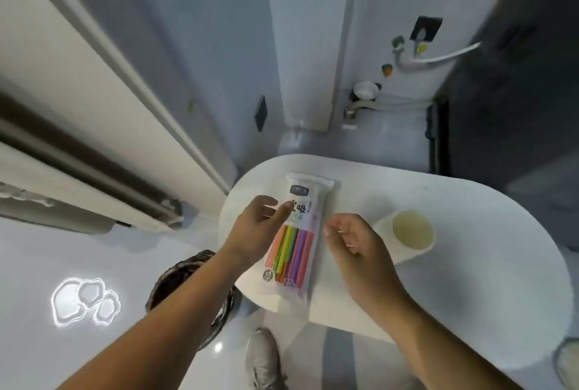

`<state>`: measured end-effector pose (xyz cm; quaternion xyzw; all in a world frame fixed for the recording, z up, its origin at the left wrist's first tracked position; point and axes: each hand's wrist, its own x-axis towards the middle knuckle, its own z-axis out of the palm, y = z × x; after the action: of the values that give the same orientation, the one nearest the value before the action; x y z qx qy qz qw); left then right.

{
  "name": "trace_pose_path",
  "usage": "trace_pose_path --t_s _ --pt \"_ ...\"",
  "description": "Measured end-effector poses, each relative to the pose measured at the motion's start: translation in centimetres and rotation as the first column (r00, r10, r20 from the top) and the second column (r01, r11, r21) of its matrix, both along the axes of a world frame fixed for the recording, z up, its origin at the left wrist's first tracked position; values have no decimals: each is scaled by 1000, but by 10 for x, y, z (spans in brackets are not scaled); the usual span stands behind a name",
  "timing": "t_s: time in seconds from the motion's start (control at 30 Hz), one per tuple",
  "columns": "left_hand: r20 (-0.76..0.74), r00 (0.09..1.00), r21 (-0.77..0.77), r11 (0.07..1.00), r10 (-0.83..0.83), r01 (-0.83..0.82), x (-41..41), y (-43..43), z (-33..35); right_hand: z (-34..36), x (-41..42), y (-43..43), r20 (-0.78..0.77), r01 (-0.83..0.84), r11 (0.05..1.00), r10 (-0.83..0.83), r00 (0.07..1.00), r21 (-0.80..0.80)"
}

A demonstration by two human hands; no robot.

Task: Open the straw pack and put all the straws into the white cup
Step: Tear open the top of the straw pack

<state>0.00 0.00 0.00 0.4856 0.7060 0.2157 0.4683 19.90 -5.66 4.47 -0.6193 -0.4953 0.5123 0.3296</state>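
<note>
The straw pack is lying flat along the middle of the white surface, with its coloured straws sitting inside and showing through the clear lower half. You are reaching your left hand over the pack's left side, fingers stretched out loosely and fingertips touching the printed upper part. Your right hand is hovering just beside the pack's right edge, fingers loosely curled and gripping nothing. The white cup is sitting on the surface just beyond your right hand, apart from the pack. A dark woven basket is standing on the floor under your left forearm.
</note>
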Motion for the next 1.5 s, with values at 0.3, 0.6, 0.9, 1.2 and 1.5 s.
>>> trace_pose_path --t_s 0.3,0.6,0.9,1.2,1.5 --pt "-70 997 20 999 26 -25 8 35 -101 -134 -20 31 51 146 989 -145 988 -9" --pt "-97 994 113 993 51 -40 14 66 -139 -194 -30 57 -40 245 960 -242 969 135" --pt "139 988 188 981 -70 43 21 92 -137 -206 -27 93 -130 280 950 -262 956 142" --pt "504 851 231 972 -150 34 33 92 -115 -188 -29 115 -363 388 890 -288 886 241" --pt "536 815 418 908 -218 -32 31 86 -92 -156 -32 120 -388 406 790 -233 892 459"
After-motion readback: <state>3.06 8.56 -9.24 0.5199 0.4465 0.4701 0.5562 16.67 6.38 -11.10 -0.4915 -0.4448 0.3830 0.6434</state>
